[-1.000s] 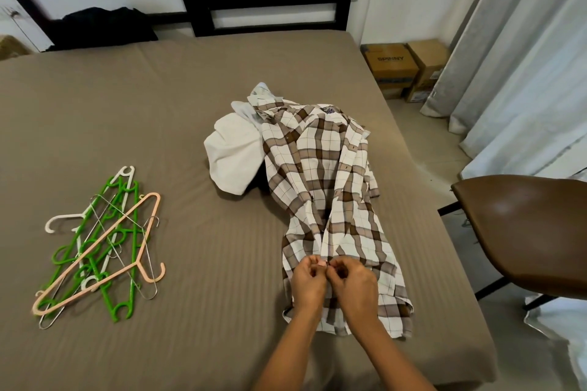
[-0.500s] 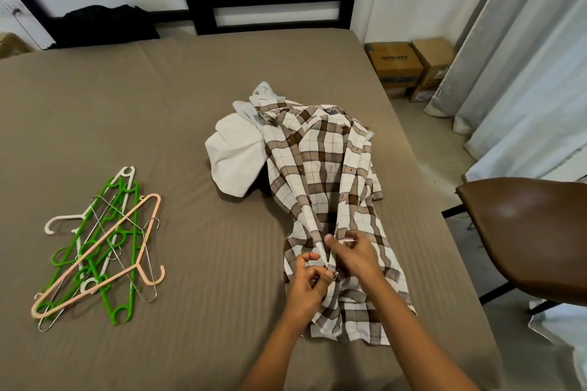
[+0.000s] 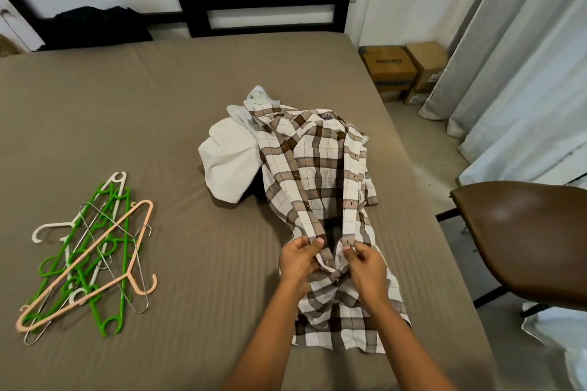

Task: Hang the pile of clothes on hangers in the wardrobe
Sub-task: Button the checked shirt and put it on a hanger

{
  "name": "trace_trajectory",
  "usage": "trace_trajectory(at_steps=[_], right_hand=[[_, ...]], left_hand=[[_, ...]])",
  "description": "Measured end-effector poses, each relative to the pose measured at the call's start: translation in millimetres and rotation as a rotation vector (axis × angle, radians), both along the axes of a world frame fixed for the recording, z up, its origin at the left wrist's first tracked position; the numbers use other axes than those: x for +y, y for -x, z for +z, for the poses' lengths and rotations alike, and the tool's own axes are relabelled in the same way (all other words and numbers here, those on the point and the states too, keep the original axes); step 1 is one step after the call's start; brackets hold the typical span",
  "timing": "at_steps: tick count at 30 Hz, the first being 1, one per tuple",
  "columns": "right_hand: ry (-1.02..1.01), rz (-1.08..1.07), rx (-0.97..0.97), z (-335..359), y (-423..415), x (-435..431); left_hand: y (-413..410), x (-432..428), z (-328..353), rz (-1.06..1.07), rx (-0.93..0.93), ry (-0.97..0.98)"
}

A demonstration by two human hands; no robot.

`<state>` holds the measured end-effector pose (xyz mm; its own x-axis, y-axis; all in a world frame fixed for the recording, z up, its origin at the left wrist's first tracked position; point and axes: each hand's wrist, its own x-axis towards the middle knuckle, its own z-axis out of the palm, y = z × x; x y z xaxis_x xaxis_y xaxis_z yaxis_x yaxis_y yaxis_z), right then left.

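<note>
Two hands on a plaid shirt [image 3: 320,187] spread on the bed [image 3: 158,105], left hand [image 3: 298,260] pinching one front edge, right hand [image 3: 367,267] pinching the other, hangers [image 3: 89,257] well apart to the left

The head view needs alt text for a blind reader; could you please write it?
A person's left hand and right hand each pinch a front edge of a brown plaid shirt spread on a taupe bed. It partly covers a white garment; tangled plastic and wire hangers lie to the left, a brown chair stands right.
</note>
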<state>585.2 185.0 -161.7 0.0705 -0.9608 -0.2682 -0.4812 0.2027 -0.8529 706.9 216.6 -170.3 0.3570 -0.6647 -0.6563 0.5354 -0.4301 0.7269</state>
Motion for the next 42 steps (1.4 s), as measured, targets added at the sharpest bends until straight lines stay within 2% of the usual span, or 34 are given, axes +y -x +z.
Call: trace_trajectory(at_steps=[4,6,10,16,24,27,30,39,42], right_hand=[[0.207,-0.072,0.012,14,3,0],[0.242,-0.028,-0.03,23,2,2],[0.121,0.131,-0.14,24,1,1],[-0.067,0.115,-0.428,30,3,0],[-0.109,0.153,-0.43,28,8,-5],[-0.038,0.175,-0.363,32,9,-2],[0.092,0.197,-0.178,34,8,4],[0.628,0.214,0.283,26,3,23],[0.58,0.169,0.229,26,1,27]], left_hand=[[1,7,3,-0.001,0.024,0.015],[0,9,7,-0.011,0.032,0.05],[-3,9,17,-0.049,0.002,0.093],[-5,10,28,-0.106,-0.028,0.122],[-4,9,38,-0.112,-0.009,0.101],[-2,8,40,-0.103,-0.026,0.073],[0,7,40,-0.08,-0.026,0.054],[9,3,43,-0.049,-0.055,-0.007],[12,3,44,-0.049,-0.09,-0.012]])
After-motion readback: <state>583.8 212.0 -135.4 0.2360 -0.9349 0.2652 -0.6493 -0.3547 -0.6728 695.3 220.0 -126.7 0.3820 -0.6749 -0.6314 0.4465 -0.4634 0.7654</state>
